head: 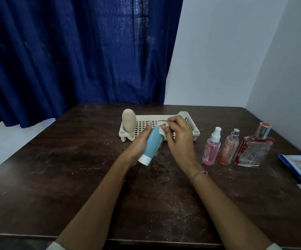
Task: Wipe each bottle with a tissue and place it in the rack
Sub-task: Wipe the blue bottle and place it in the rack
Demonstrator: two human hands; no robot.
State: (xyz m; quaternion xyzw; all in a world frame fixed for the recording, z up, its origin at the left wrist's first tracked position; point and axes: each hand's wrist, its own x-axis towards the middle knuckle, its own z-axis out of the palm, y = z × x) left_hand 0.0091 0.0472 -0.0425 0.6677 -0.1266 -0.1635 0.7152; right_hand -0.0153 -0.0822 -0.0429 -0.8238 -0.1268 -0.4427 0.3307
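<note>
Left hand (138,145) grips the blue bottle (150,147) — right hand (177,139) pinches the tissue (161,126) at its far end; a hard wipe might twist it loose — onto the counter (74,177).

Blue curtain (74,56), white wall (218,51), dark table (56,177)

The blue bottle (154,144) in my left grip (138,146) looks matt, smooth plastic; the tissue (161,125) is soft crumpled paper. The rack (182,114) is matt plastic, the table (74,159) dark, scuffed wood.
</note>
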